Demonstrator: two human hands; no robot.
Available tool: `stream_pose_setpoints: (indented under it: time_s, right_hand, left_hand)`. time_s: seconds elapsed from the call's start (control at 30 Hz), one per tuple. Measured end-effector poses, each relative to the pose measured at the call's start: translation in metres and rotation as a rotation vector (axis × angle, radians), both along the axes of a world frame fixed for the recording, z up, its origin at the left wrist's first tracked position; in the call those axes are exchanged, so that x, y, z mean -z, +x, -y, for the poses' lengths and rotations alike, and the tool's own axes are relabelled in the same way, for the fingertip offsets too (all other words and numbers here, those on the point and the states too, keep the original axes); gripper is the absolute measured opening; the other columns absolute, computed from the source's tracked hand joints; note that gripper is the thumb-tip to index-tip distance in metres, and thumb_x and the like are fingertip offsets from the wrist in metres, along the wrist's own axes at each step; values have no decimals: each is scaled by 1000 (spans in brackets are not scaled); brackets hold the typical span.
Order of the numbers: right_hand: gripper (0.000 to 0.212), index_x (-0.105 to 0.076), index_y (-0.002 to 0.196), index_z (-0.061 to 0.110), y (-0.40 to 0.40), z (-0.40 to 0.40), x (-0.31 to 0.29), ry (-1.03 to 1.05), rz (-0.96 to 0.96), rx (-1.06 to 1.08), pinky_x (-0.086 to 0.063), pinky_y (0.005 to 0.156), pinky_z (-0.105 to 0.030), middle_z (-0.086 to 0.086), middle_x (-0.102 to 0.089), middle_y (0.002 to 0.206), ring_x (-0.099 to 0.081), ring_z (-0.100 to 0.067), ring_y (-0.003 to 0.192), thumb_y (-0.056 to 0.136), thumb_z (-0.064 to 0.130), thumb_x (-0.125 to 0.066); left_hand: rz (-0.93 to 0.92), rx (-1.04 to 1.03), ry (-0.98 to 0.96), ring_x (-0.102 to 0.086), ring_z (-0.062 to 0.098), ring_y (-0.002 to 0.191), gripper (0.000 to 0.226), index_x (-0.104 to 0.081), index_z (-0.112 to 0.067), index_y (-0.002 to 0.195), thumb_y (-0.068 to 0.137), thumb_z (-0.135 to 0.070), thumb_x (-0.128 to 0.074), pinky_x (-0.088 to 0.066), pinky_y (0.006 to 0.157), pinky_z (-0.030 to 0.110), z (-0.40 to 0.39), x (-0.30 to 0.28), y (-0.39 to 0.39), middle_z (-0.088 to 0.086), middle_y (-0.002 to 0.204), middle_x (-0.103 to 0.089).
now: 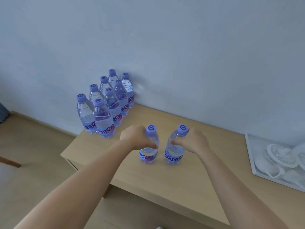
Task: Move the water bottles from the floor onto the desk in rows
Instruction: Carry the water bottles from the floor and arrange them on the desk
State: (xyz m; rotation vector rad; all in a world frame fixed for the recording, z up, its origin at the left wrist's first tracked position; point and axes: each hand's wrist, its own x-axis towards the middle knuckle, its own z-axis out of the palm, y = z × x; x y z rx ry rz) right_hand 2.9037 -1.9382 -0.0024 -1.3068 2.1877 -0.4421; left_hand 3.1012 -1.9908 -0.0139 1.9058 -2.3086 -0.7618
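Two clear water bottles with purple caps stand upright on the light wooden desk (148, 182), side by side and a little apart. My left hand (134, 138) grips the upper body of the left bottle (149, 156). My right hand (194, 141) grips the shoulder of the right bottle (174, 154). Several more bottles of the same kind (105, 104) stand in two rows at the desk's back left corner, against the wall.
A white tray (254, 162) holding white objects lies at the desk's right end. The pale wall runs along the back of the desk. Wooden floor (33, 146) shows to the left, below the desk's left edge.
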Motion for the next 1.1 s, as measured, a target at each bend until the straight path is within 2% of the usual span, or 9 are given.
stream_pose_setpoints:
  time_s: [0.23,0.47,0.53,0.63,0.7,0.8,0.87,1.0,1.1]
  right_hand:
    - [43,-59,94,28,-1,-4,16,-36,92,2,-46,62,-27,10,-65,87,-62,-13,79,58,49,-73]
    - [56,-51,112,19,5,-10,11,44,132,3,-51,74,-33,1,-63,102,-62,-22,90,70,50,-70]
    - [60,-49,108,12,12,-21,5,120,47,-9,-45,67,-30,-3,-59,93,-59,-26,80,74,59,-64]
    - [44,-48,77,16,29,-44,6,93,-109,-142,-38,56,-26,0,-52,67,-53,-22,61,83,60,-51]
    - [38,-44,77,17,39,-51,9,26,-89,-235,-33,50,-26,5,-47,64,-49,-14,57,84,54,-52]
    - [53,-37,125,19,49,-43,20,-92,124,-274,-36,63,-24,10,-48,88,-50,-6,72,83,40,-60]
    - [72,-25,138,19,58,-35,29,-161,228,-284,-35,71,-20,14,-41,97,-48,-1,79,81,34,-65]
    - [90,-21,145,22,75,-16,49,-279,417,-233,-31,100,-24,9,-36,134,-38,-8,125,74,30,-75]
    - [66,-41,126,24,78,-2,53,-319,499,-210,-39,95,-23,5,-50,128,-49,-12,119,71,26,-79]
  left_hand:
    - [-178,-52,-38,-54,5,63,36,-45,-39,67,50,-66,-62,-36,49,22,-9,19,6,-16,66,-55]
    - [-285,-101,-94,-61,13,77,58,-54,-43,108,56,-64,-67,-49,60,28,-15,35,9,-15,81,-62]
    - [-331,-92,-91,-61,11,85,74,-49,-43,119,52,-68,-67,-50,67,29,-15,42,11,-17,89,-62]
    - [-530,-153,0,-57,1,92,109,-27,-44,138,44,-63,-78,-47,76,24,-25,62,29,-20,102,-55]
    - [-494,-211,60,-55,5,96,116,-23,-36,142,45,-60,-82,-45,82,23,-37,83,45,-15,108,-52]
    - [-353,-242,124,-52,7,99,103,-35,-26,139,53,-57,-82,-42,85,22,-52,110,56,-12,109,-52]
    - [-347,-253,129,-53,7,94,90,-41,-24,136,60,-51,-80,-41,81,21,-57,116,51,-12,106,-53]
    - [-419,-281,133,-53,7,92,78,-40,-24,138,70,-35,-77,-41,75,20,-57,112,34,-12,107,-52]
    - [-510,-323,185,-55,9,94,76,-39,-25,138,72,-26,-77,-44,75,22,-56,107,21,-9,108,-52]
